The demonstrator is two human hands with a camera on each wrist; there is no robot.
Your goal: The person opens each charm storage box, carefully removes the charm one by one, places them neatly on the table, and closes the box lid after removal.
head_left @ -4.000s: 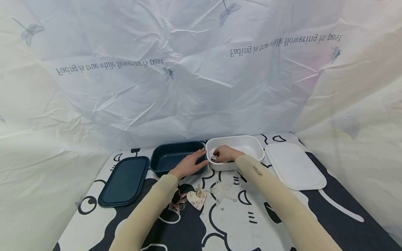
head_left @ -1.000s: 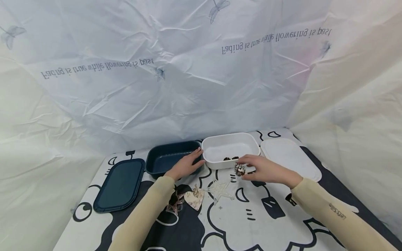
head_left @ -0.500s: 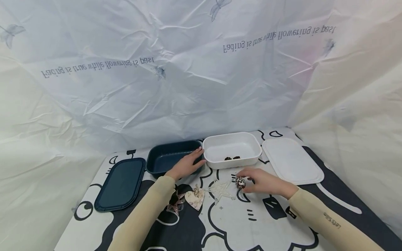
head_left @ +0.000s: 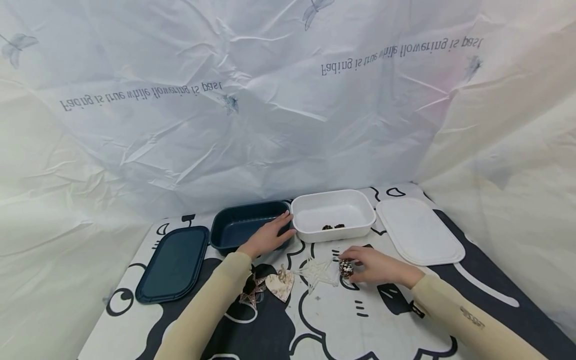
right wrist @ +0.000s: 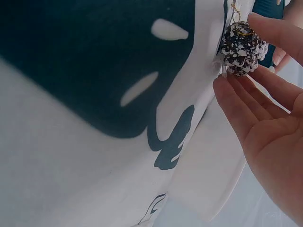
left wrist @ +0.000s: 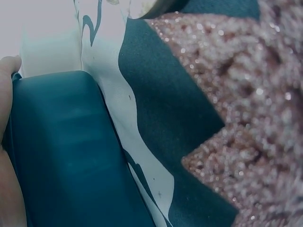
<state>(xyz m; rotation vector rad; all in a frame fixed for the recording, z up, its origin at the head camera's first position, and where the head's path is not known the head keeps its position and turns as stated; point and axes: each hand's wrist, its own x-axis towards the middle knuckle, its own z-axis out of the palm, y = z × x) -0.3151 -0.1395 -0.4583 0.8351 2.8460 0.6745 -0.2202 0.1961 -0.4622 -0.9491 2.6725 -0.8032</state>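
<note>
Your right hand (head_left: 380, 265): thumb and fingertips pinch a snow-tipped pinecone (head_left: 346, 268), held above or on the cloth just right of the white star (head_left: 316, 274); you cannot tell from these views whether it touches the cloth. The right wrist view adds gold wire (right wrist: 245, 33) at the pinecone's top, too small to make out from the head.

Your left hand (head_left: 268, 236), well apart from the right, lies across the right end of the dark blue box (head_left: 238, 232), fingers extended and gripping nothing visible. The left wrist view catches only a strip of that hand at its left edge, but shows the ridged wall of the box.

Nearer you, a heart ornament (head_left: 280, 286) lies between the white star and a glittery pinkish star (left wrist: 255, 85). From the head, your left sleeve (head_left: 211, 305) partly covers the pinkish one; at the left wrist its sparkle fills the right side, blurred.

Further out, the white box (head_left: 315, 215) stands beside the blue one. Only the head view shows two dark lumps (head_left: 333, 227) inside it, half hidden by the near wall. Blue lid (head_left: 173, 265) lies at far left, white lid (head_left: 420, 230) at right.
</note>
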